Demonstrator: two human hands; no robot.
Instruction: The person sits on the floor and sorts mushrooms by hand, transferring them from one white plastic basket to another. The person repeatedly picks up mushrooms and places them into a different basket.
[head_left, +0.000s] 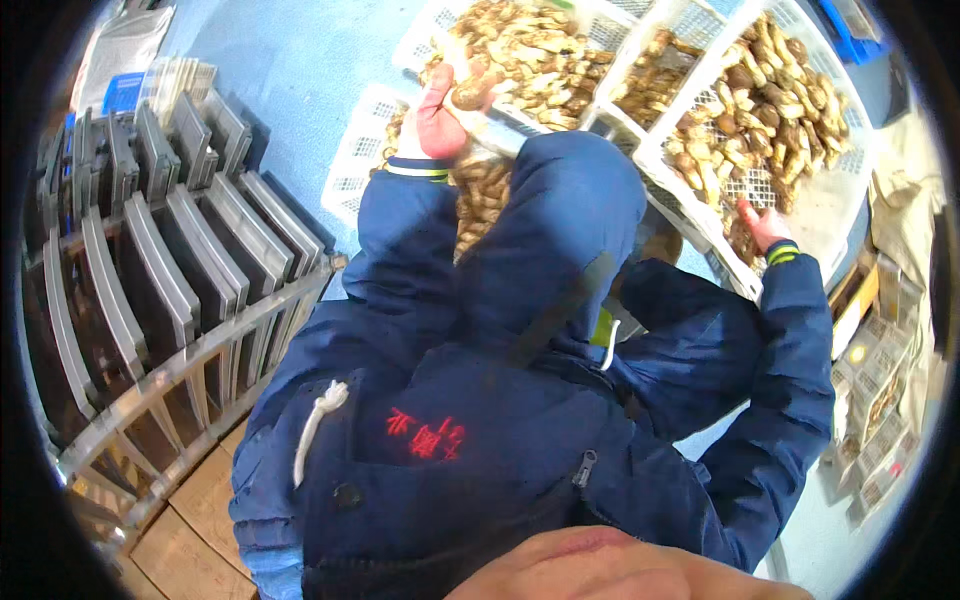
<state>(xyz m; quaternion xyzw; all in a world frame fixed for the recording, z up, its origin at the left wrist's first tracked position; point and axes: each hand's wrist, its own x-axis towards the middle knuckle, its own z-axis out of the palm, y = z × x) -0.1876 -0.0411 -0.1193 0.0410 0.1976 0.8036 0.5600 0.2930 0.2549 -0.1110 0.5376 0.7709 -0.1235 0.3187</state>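
My left hand is raised over the baskets at the upper middle, closed around a mushroom with a brown cap and thick pale stem. Below it, more mushrooms lie in a white plastic basket, partly hidden by my sleeve and knee. My right hand reaches into the near corner of a white mesh basket on the right, at some brown mushrooms; whether it grips one is not clear. A pile of mushrooms fills much of that basket.
Two more white baskets of mushrooms stand at the top. On the left, a metal rack holds several upright grey trays. Stacked baskets are at the right, a blue basket at the upper left. My knees are between the hands.
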